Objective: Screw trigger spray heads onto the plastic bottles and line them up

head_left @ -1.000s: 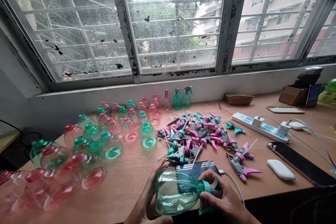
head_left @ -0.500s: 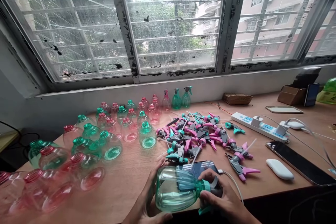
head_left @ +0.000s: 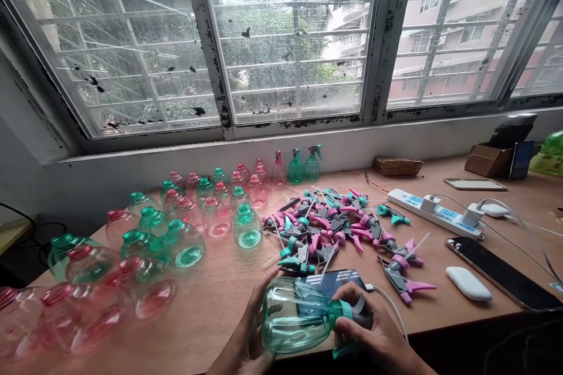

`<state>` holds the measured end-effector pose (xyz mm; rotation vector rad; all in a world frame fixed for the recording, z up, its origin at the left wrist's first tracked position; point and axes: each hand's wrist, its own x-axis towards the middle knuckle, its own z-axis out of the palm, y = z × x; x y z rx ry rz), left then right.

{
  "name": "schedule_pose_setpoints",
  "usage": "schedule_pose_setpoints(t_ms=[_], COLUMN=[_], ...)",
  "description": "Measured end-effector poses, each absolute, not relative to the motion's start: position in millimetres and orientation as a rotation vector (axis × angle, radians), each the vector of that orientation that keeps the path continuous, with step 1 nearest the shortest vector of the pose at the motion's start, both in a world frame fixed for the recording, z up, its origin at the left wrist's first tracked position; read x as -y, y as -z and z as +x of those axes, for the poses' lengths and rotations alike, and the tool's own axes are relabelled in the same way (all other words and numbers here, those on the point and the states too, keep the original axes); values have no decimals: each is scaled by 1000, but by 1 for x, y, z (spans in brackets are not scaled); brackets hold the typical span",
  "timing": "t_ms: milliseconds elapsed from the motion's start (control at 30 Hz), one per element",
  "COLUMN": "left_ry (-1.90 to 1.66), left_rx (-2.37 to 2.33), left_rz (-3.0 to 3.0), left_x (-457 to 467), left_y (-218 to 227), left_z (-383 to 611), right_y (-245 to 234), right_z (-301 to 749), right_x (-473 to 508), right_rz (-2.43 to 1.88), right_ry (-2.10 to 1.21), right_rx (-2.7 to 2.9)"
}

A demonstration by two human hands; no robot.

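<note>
A clear green spray bottle (head_left: 294, 319) lies on its side in the air at the table's front edge, its neck pointing right. My left hand (head_left: 253, 328) is wrapped round the bottle's base end. With thumb and fingers, my right hand (head_left: 367, 325) grips the teal collar of the grey and teal spray head (head_left: 347, 312), which sits on the bottle's neck. Part of the trigger shows below my right fingers. Behind the bottle lies a phone (head_left: 341, 278) with a white cable plugged in, partly covered by it.
Loose pink and teal spray heads (head_left: 325, 222) are heaped mid-table. Open pink and green bottles (head_left: 189, 246) stand at left. Several complete spray bottles (head_left: 295, 167) stand by the wall. A power strip (head_left: 435, 214), a dark phone (head_left: 501, 272) and a white earbud case (head_left: 469, 283) lie at right.
My left hand has shifted slightly round the bottle's base, its thumb tucked closer. The bottle and my right hand have barely moved.
</note>
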<state>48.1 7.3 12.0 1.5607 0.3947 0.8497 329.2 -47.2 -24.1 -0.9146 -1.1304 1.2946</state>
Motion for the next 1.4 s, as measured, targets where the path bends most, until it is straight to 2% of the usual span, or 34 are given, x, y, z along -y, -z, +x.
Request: schedule_pose_setpoints(t_ms=[167, 400, 1400], left_ry=[-862, -847, -870], left_rx=[-362, -378, -398], left_rz=[1521, 1512, 1541], left_x=[-13, -7, -7], left_y=[2, -15, -1], left_z=[45, 48, 44], right_y=[24, 26, 20], right_z=[330, 330, 330], right_x=[48, 47, 50], right_rz=[-926, -922, -923], right_ry=[-1315, -1277, -1300], right_rx=[1135, 1158, 1132])
